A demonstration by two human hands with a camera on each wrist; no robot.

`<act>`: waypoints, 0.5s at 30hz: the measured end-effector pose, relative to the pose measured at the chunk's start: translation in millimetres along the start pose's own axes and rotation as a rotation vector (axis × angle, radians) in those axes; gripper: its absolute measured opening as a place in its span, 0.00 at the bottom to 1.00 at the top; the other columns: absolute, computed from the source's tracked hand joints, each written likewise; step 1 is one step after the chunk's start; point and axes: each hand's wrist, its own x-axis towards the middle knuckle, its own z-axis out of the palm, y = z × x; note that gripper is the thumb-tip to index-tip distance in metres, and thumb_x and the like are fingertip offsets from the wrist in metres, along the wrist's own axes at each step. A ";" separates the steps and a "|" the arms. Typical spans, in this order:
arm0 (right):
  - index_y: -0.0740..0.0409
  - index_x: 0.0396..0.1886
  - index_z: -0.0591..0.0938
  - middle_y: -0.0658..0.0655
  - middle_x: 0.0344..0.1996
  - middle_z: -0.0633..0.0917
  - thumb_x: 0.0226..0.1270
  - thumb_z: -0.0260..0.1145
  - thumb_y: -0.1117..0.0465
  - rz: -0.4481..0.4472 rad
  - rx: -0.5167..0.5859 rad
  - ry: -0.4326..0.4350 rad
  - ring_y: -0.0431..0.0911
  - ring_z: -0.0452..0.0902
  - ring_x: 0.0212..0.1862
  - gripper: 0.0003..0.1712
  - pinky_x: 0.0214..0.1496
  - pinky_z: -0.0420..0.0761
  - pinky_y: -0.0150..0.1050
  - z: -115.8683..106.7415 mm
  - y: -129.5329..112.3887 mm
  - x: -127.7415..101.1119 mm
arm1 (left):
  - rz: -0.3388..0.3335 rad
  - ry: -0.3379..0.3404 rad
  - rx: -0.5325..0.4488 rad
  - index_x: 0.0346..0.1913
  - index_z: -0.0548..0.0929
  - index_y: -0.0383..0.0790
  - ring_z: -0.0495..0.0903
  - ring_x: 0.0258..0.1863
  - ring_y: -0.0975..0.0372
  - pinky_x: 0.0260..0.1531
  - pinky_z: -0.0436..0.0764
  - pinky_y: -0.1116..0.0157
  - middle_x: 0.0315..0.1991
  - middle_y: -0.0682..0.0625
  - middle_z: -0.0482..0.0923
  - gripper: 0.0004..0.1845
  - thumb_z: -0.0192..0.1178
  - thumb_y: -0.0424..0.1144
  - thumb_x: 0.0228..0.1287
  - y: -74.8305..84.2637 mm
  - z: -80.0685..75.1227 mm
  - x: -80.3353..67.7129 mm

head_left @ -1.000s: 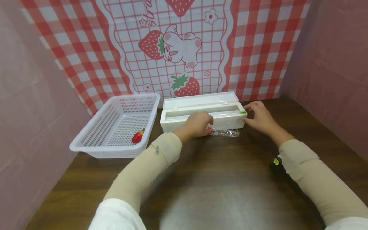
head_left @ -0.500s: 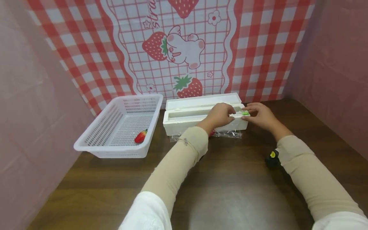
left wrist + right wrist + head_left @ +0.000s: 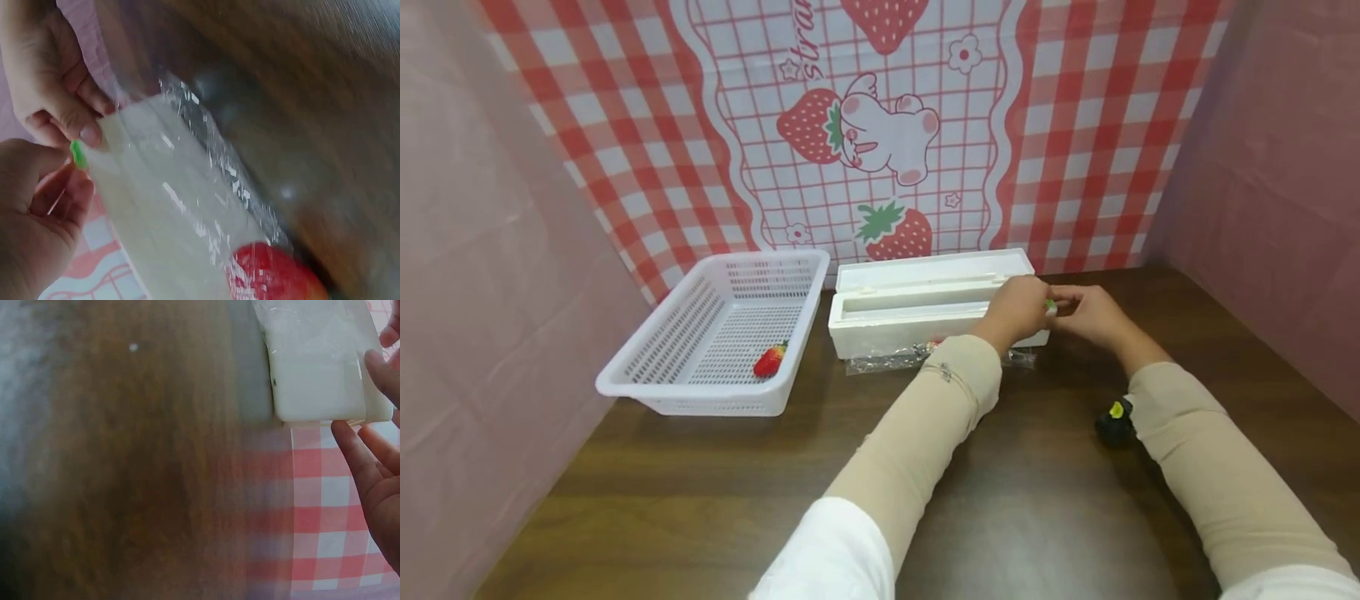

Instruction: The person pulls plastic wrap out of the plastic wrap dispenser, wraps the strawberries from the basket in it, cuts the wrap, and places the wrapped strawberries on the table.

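Observation:
A long white cling film dispenser (image 3: 865, 337) stands at the back of the table, its lid (image 3: 925, 271) raised. Clear cling film (image 3: 206, 169) hangs down its front and lies over a red strawberry (image 3: 269, 275). At the dispenser's right end, my left hand (image 3: 1021, 307) pinches the small green slide cutter (image 3: 77, 154). My right hand (image 3: 1096, 317) grips that same end, thumb on one face and fingers on another, close beside the left fingertips. In the head view the left hand and forearm cover part of the dispenser's front and the film.
Left of the dispenser is a white perforated basket (image 3: 700, 392) with one strawberry (image 3: 771, 361) inside. A red checked cloth (image 3: 1082, 167) hangs right behind. Pink sheets (image 3: 1262, 183) bound both sides. A black device with a yellow mark (image 3: 1114, 423) sits under the right wrist.
My left hand has moved right along the dispenser, from its front middle to the green cutter at the right end. The right hand has stayed at that end.

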 end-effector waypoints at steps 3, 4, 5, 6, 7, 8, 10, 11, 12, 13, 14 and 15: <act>0.75 0.52 0.80 0.74 0.41 0.83 0.53 0.71 0.70 0.009 -0.010 0.007 0.28 0.77 0.34 0.25 0.35 0.74 0.18 -0.6 0.8 -1.1 | -0.040 0.011 0.052 0.40 0.87 0.50 0.81 0.42 0.66 0.46 0.78 0.71 0.39 0.57 0.84 0.07 0.64 0.45 0.62 6.7 1.2 1.3; 0.75 0.52 0.80 0.74 0.41 0.84 0.53 0.71 0.70 0.010 -0.011 0.011 0.28 0.77 0.34 0.24 0.35 0.74 0.19 -0.6 1.2 -0.8 | -0.053 0.017 0.057 0.39 0.87 0.50 0.81 0.41 0.66 0.45 0.78 0.71 0.39 0.58 0.84 0.06 0.65 0.45 0.61 7.9 1.4 1.6; 0.74 0.50 0.81 0.73 0.40 0.84 0.53 0.71 0.70 0.010 -0.014 0.014 0.27 0.77 0.33 0.23 0.34 0.74 0.19 -0.7 2.1 -0.2 | -0.062 0.023 0.061 0.38 0.86 0.50 0.81 0.41 0.66 0.45 0.78 0.71 0.39 0.58 0.84 0.06 0.66 0.46 0.61 8.8 1.4 1.8; 0.74 0.49 0.82 0.73 0.39 0.85 0.52 0.71 0.70 0.006 -0.021 0.018 0.27 0.76 0.32 0.22 0.34 0.74 0.19 -0.7 2.6 0.5 | -0.068 0.029 0.059 0.37 0.86 0.51 0.81 0.41 0.66 0.45 0.79 0.70 0.39 0.58 0.84 0.05 0.66 0.46 0.61 9.2 1.4 2.1; 0.73 0.47 0.83 0.71 0.36 0.85 0.52 0.71 0.69 0.006 -0.030 0.020 0.27 0.75 0.31 0.20 0.33 0.73 0.20 -0.6 2.8 0.8 | -0.069 0.034 0.056 0.36 0.86 0.50 0.81 0.41 0.66 0.44 0.79 0.70 0.38 0.58 0.84 0.05 0.65 0.45 0.61 9.3 1.8 2.3; 0.73 0.45 0.84 0.69 0.34 0.86 0.52 0.71 0.69 0.004 -0.040 0.021 0.28 0.74 0.30 0.18 0.32 0.73 0.21 -0.6 3.0 1.1 | -0.065 0.041 0.056 0.36 0.86 0.50 0.82 0.41 0.66 0.44 0.79 0.70 0.38 0.58 0.84 0.04 0.65 0.45 0.61 9.2 2.2 2.7; 0.71 0.42 0.85 0.66 0.31 0.86 0.52 0.72 0.68 0.006 -0.069 0.020 0.31 0.73 0.28 0.16 0.31 0.73 0.23 -1.2 3.4 1.8 | -0.049 0.051 0.061 0.36 0.86 0.50 0.82 0.41 0.65 0.44 0.79 0.69 0.38 0.57 0.84 0.03 0.65 0.43 0.61 8.3 3.0 3.7; 0.70 0.42 0.85 0.65 0.31 0.86 0.53 0.72 0.67 0.014 -0.086 0.018 0.33 0.73 0.29 0.16 0.30 0.73 0.24 -1.9 2.9 1.9 | -0.038 0.055 0.065 0.35 0.86 0.49 0.82 0.41 0.65 0.45 0.79 0.69 0.38 0.57 0.85 0.03 0.65 0.42 0.61 7.7 3.1 4.2; 0.70 0.43 0.85 0.65 0.32 0.86 0.54 0.73 0.66 0.024 -0.101 0.015 0.34 0.73 0.29 0.16 0.30 0.73 0.25 -2.6 2.2 2.0 | -0.028 0.061 0.070 0.35 0.86 0.49 0.82 0.41 0.65 0.45 0.79 0.69 0.38 0.57 0.85 0.03 0.64 0.41 0.62 7.0 3.3 4.7; 0.69 0.44 0.85 0.65 0.33 0.86 0.55 0.73 0.65 0.039 -0.113 0.010 0.36 0.74 0.30 0.17 0.31 0.73 0.25 -2.5 1.4 1.9 | -0.021 0.065 0.073 0.35 0.87 0.49 0.82 0.41 0.65 0.45 0.79 0.69 0.38 0.57 0.85 0.03 0.64 0.41 0.61 5.8 3.9 4.5; 0.69 0.45 0.85 0.66 0.35 0.87 0.56 0.73 0.64 0.051 -0.126 0.006 0.38 0.75 0.31 0.18 0.32 0.74 0.25 -2.2 1.1 1.8 | -0.013 0.072 0.080 0.34 0.86 0.49 0.82 0.40 0.65 0.44 0.79 0.69 0.38 0.57 0.85 0.02 0.64 0.40 0.61 4.7 4.6 4.3; 0.70 0.46 0.85 0.66 0.37 0.87 0.56 0.73 0.64 0.064 -0.135 0.002 0.39 0.76 0.33 0.19 0.32 0.74 0.25 -1.9 0.6 1.8 | -0.006 0.070 0.086 0.35 0.87 0.49 0.82 0.40 0.65 0.45 0.79 0.69 0.38 0.57 0.85 0.02 0.64 0.40 0.61 3.8 5.1 4.0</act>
